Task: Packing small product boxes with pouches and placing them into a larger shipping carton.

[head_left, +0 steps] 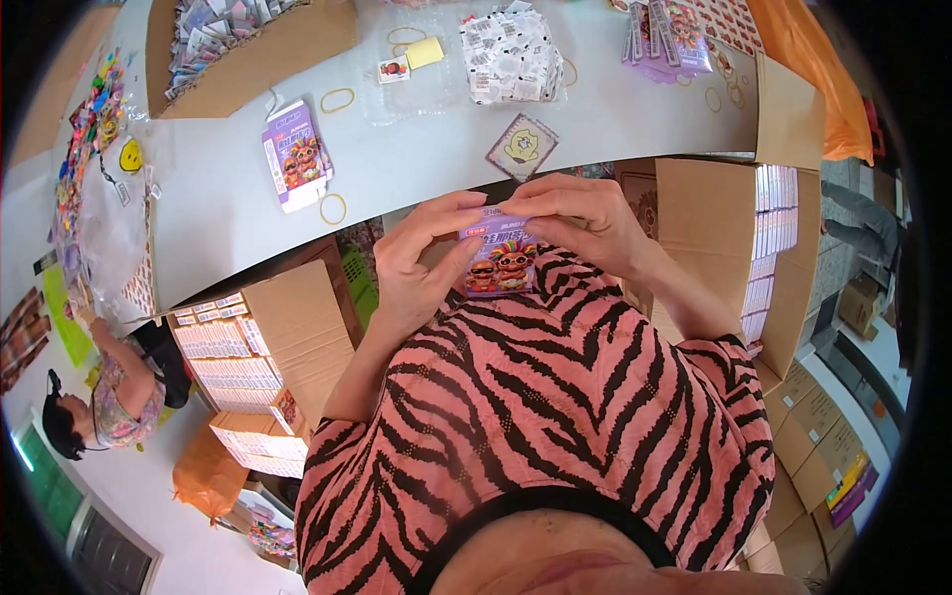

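Note:
Between my two hands is a small purple box [502, 260] with cartoon characters on its front, held upright against my chest just off the table edge. My left hand [421, 248] grips its left side, thumb on the front and fingers along the top. My right hand [585, 226] pinches the top right corner, fingertips at the upper end. Fingers cover most of the top, so I cannot tell whether the flap is closed. A square card [522, 147] with a yellow figure lies just beyond my hands. Further left, a flattened purple box [297, 157] rests on the table.
Rubber bands [333, 208] lie about the white table [218, 203]. At the back are a pile of white packets [513, 58], a carton of sachets [238, 99] and purple packs [666, 40]. Open cartons of boxes [230, 347] stand either side of me. A co-worker [114, 392] is at left.

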A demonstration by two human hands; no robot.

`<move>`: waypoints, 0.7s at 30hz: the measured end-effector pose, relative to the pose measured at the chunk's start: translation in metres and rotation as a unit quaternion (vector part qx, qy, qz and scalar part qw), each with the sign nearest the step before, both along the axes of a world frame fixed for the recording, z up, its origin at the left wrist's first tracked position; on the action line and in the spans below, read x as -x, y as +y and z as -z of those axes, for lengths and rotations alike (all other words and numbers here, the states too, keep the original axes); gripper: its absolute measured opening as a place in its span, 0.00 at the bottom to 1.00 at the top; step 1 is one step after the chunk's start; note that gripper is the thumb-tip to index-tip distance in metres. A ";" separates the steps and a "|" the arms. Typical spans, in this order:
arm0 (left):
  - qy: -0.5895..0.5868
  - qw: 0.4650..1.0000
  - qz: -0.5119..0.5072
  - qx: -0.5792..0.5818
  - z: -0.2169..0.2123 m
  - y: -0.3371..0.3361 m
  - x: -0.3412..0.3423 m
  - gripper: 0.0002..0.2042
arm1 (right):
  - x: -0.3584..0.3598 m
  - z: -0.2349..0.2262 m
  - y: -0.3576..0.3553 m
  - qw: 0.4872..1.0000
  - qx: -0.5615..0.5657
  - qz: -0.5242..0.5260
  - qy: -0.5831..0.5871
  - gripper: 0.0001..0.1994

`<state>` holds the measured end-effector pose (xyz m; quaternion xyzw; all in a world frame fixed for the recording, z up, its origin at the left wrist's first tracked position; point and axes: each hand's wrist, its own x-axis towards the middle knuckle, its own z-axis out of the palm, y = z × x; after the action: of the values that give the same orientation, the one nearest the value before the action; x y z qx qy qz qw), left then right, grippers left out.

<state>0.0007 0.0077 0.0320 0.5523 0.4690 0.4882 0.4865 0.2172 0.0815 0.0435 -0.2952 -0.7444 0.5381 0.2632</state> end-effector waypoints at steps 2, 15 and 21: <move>-0.025 1.000 -0.005 0.017 0.001 -0.002 -0.001 0.11 | -0.001 0.000 0.002 0.995 0.095 -0.034 -0.002 0.14; -0.117 0.988 -0.090 0.049 0.001 0.000 -0.008 0.12 | 0.008 0.011 -0.008 0.986 0.157 0.036 0.046 0.16; -0.156 0.978 -0.137 0.019 0.002 0.011 -0.009 0.10 | 0.018 0.007 -0.002 0.965 0.242 0.049 0.087 0.15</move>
<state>0.0101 0.0183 0.0296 0.3903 0.4676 0.6216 0.4926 0.1988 0.0793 0.0366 -0.3378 -0.5507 0.7127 0.2735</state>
